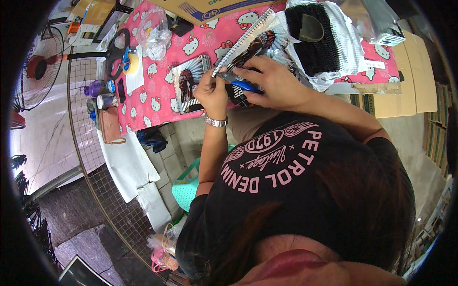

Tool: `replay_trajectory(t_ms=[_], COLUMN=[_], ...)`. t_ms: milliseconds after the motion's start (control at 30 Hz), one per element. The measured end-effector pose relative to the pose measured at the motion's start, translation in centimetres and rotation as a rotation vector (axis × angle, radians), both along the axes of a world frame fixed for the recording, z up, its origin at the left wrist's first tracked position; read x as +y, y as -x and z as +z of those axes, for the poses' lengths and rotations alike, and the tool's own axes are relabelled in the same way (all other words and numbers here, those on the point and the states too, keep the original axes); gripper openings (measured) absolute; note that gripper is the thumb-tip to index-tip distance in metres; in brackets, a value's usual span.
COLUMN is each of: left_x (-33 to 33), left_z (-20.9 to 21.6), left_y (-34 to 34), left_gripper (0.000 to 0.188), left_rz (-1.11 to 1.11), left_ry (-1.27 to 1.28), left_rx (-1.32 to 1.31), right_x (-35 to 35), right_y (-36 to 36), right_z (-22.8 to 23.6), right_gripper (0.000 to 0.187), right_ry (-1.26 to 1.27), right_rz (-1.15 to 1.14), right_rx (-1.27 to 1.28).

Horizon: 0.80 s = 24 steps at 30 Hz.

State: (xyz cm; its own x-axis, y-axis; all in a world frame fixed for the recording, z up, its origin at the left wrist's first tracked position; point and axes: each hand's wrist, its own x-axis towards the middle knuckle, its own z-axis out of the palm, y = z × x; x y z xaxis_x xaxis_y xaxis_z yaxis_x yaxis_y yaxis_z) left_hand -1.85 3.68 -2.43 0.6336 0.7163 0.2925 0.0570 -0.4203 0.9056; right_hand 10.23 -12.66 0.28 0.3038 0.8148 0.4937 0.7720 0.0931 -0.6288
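Two hands work at the edge of our counter (157,102), which wears a pink cartoon-cat cloth. Largest on it, a black brush-like block (312,45) lies on white wrapping at the far right. A spiral-bound notebook (245,40) slants between our hands. Our right hand (276,78) presses down on it, closed around blue-handled pliers (243,85). Our left hand (212,93) pinches the spiral's near end. A small printed card (191,83) sits just beside it.
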Motion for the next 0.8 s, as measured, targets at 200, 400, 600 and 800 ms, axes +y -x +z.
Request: replay_trajectory(t_ms=[200, 400, 600, 800], left_x=[-0.2, -0.5, 0.7, 6.7], left_z=[-0.5, -0.1, -0.2, 11.6], left_y=[-0.3, -0.3, 0.2, 4.6], left_gripper=[0.014, 0.014, 0.013, 0.021], left_rz=[0.016, 0.044, 0.081, -0.015], left_ry=[0.001, -0.13, -0.244, -0.403], left_rx=[-0.053, -0.017, -0.121, 0.034], right_x=[-0.4, -0.1, -0.4, -11.8], right_y=[-0.1, -0.1, -0.1, -9.7], right_z=[0.0, -0.2, 0.7, -1.1], right_gripper=[0.055, 0.048, 0.043, 0.048], right_ry=[-0.062, 0.139, 0.228, 0.026], right_rz=[-0.017, 0.134, 0.323, -0.441], right_rx=[0.018, 0.563, 1.253, 0.489])
